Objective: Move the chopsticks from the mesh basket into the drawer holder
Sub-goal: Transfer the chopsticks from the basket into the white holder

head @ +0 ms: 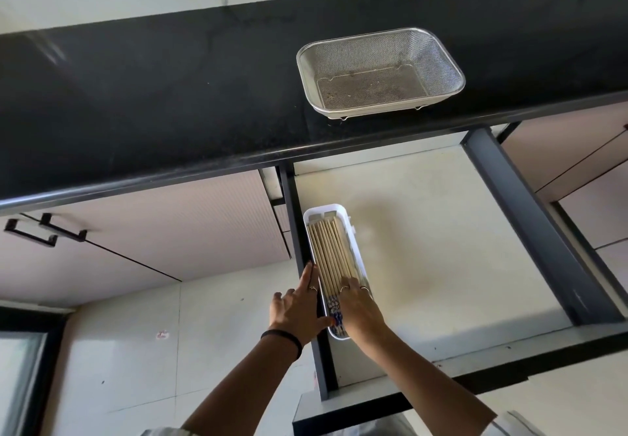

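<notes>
A bundle of pale wooden chopsticks [331, 252] with blue patterned ends lies lengthwise in the white drawer holder [353, 228], at the left side of the open drawer [441, 231]. My right hand [360, 310] lies on the near part of the chopsticks, fingers bent down onto them. My left hand [299, 306] rests with straight fingers along the holder's left wall and the drawer's dark side rail. The metal mesh basket [380, 72] stands on the black counter with nothing in it.
The black countertop [153, 102] runs across the view above the drawer. Closed cabinet fronts with black handles [44, 231] are on the left, more cabinet fronts on the right. The drawer's pale floor lies to the right of the holder. Tiled floor lies below.
</notes>
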`<state>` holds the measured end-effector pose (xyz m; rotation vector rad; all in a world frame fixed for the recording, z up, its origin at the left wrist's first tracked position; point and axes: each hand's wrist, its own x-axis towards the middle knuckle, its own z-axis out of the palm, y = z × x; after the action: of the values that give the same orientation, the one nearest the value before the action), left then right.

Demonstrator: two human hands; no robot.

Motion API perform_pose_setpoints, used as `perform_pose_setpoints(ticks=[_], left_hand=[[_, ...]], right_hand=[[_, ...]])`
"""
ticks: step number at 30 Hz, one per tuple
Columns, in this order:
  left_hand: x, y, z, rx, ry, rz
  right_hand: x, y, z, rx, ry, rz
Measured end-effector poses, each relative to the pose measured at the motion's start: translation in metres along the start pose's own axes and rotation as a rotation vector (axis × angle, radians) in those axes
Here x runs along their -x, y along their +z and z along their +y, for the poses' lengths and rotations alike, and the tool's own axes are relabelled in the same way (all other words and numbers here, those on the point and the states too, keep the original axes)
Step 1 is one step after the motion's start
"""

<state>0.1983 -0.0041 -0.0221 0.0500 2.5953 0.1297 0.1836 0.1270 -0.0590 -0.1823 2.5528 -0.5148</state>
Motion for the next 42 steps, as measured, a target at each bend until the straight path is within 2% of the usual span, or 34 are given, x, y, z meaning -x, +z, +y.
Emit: perform_pose_setpoints(ticks=[5,9,14,18,24,28,34,42], left_hand=[[0.000,0.000,-0.001,-0.001,0.004,0.001],[0.000,0.001,-0.002,-0.003,0.004,0.000],[0.000,0.003,-0.003,-0.020,0.007,-0.007],[-0.001,0.002,-0.004,-0.007,0.013,-0.016],[-0.001,0.000,-0.004,-0.005,0.019,-0.036],[-0.001,-0.001,-0.003,0.002,0.011,-0.040],[0.000,-0.001,-0.003,0.021,0.003,-0.043],[0.000,-0.002,-0.002,0.000,-0.001,-0.048]], right_hand=[[0.002,0.003,0.001,-0.001,0.083,-0.005],[0.005,0.012,-0.001,-0.044,0.099,0.092],[0.006,0.014,-0.014,-0.228,0.192,0.014],[0.002,0.004,-0.009,-0.326,0.165,0.080],[0.004,0.000,-0.001,-0.171,0.000,-0.023],[0.001,0.002,0.000,0.065,-0.155,-0.072],[-0.007,0.002,0.006,0.164,-0.101,-0.155],[-0.006,0.009,0.003,0.146,0.014,-0.061]])
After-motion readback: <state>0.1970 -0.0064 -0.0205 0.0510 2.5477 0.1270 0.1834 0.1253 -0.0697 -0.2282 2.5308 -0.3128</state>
